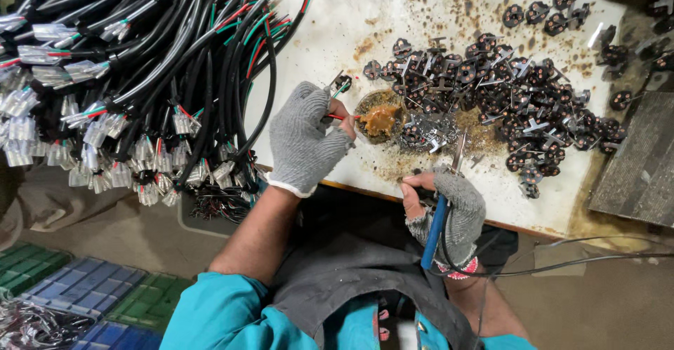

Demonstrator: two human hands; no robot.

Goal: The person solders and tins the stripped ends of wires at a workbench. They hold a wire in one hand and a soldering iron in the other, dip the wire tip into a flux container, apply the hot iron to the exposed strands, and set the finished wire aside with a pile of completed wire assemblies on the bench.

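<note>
- Nearest the camera: teal sleeves [225, 315] and a grey apron [351, 280] of the person at the bench.
- Right hand [449, 209], in a grey fingerless knit glove, has its fingers wrapped tight around a blue-handled soldering iron [437, 223]; the metal tip points up toward the pile of parts.
- Left hand [305, 139], gloved in grey knit, pinches a thin red wire [342, 117] between thumb and fingers, its end dipped into a small round tin of brown flux paste [380, 117] (paste looks thick and glossy).
- Small black round plug inserts with metal pins [505, 90] lie heaped beyond and right of the tin.
- White tabletop [337, 27] is stained brown and speckled.
- Bundled black cables with clear crimped terminals [126, 90] cover the left side.
- Blue and green trays [105, 294] sit on the floor, lower left.
</note>
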